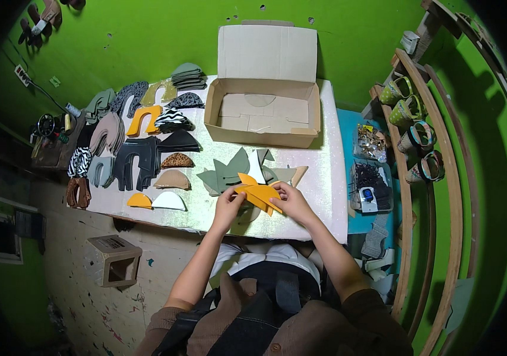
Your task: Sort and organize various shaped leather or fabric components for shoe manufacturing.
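Note:
Between my two hands is a small bunch of orange-yellow cut pieces (258,197), fanned out with several pointed ends. My left hand (228,206) pinches its left side, and my right hand (290,203) grips the right end. Just beyond, dark green cut pieces (231,168) lie overlapping on the table, with a white piece (256,169) and a beige pointed piece (296,176) among them. Left of my hands sit an orange half-moon piece (139,200), a white half-moon piece (169,200) and a beige half-moon stack (172,180).
An open cardboard box (253,136) stands at the table's back. Stacks of U-shaped pieces, including black ones (136,161), cover the left side. Small shoes (424,166) hang on a wooden rack (405,237) at right, beside plastic bins (372,188). A box (113,261) stands on the floor.

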Tool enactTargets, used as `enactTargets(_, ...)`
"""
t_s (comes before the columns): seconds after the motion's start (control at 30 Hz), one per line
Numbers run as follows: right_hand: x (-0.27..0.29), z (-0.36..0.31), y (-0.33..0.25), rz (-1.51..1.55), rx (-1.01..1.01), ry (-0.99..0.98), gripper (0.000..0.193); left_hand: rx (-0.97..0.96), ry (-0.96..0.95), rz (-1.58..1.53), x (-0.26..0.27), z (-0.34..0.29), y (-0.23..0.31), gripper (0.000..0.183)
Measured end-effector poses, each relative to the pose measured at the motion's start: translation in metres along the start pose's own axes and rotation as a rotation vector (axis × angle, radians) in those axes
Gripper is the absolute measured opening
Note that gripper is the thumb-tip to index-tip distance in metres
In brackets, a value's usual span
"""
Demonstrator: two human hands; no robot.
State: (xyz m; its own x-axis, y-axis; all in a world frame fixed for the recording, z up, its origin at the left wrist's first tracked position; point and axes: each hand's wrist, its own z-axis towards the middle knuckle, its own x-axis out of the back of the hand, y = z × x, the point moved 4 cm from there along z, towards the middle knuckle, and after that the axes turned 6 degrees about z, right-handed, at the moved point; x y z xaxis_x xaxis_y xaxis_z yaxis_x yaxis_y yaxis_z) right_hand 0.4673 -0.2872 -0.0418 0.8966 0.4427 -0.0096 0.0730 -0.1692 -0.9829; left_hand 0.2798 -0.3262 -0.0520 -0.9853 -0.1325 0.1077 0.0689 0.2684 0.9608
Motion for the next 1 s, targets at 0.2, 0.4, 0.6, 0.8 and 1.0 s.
enactTargets(0.2, -0.005, 0.003, -0.007, -0.375, 0.066, 0.055, 0.037, 0.134, -0.154, -0.268, -0.013, -0.01, -0.005, 0.031)
enactTargets(0.4, -0.018, 0.001, -0.015, -0.521, 0.166, -0.008, 0.044, 0.136, -0.184, -0.26, -0.012, -0.017, -0.007, 0.029)
enactTargets(0.6, -0.044, -0.002, -0.029, -0.799, 0.443, -0.045, 0.05, 0.164, -0.111, -0.3, 0.011, -0.027, -0.013, 0.031)
enactTargets(0.8, -0.079, 0.016, -0.02, -0.756, 0.324, -0.204, 0.052, 0.129, -0.012, -0.211, 0.052, -0.032, -0.018, 0.029)
enactTargets(1.0, -0.136, 0.04, -0.029, -0.821, 0.365, -0.264, 0.07, 0.124, 0.107, -0.262, 0.11, -0.025, -0.021, 0.029)
